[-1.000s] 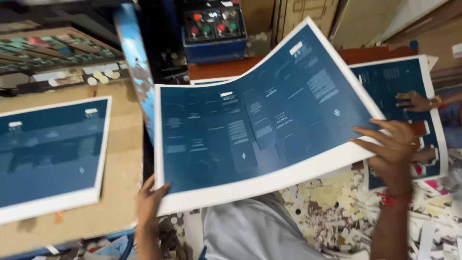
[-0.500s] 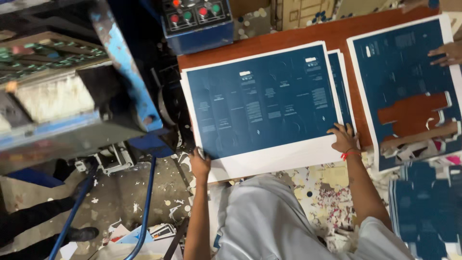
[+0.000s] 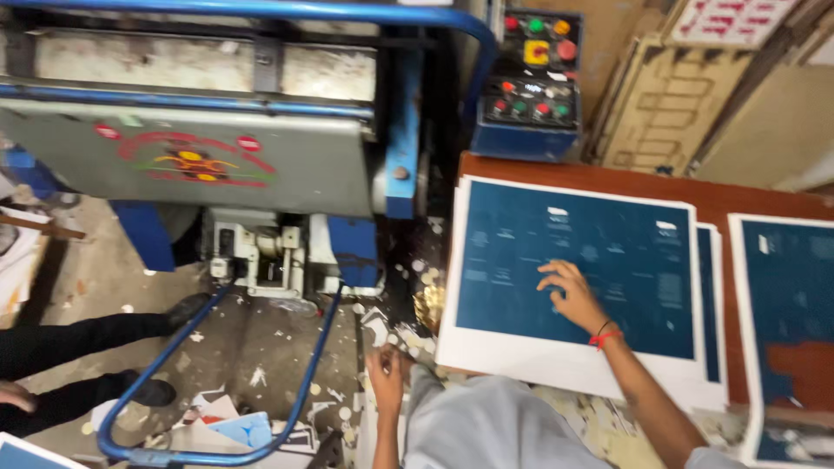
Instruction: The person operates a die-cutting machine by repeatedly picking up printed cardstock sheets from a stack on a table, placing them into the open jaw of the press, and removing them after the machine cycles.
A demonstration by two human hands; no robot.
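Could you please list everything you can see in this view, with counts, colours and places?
printed sheets: a stack, dark blue with white margins, on the table at centre right
second stack of sheets: one, dark blue, at the far right
table: one, reddish brown, under the sheets
press machine: one, grey and blue, upper left
control panel: one, blue with coloured buttons, top centre
paper scraps: many, pale, on the floor
another person's legs: black, lower left
left hand: low, beside the table edge
right hand: flat on the top sheet
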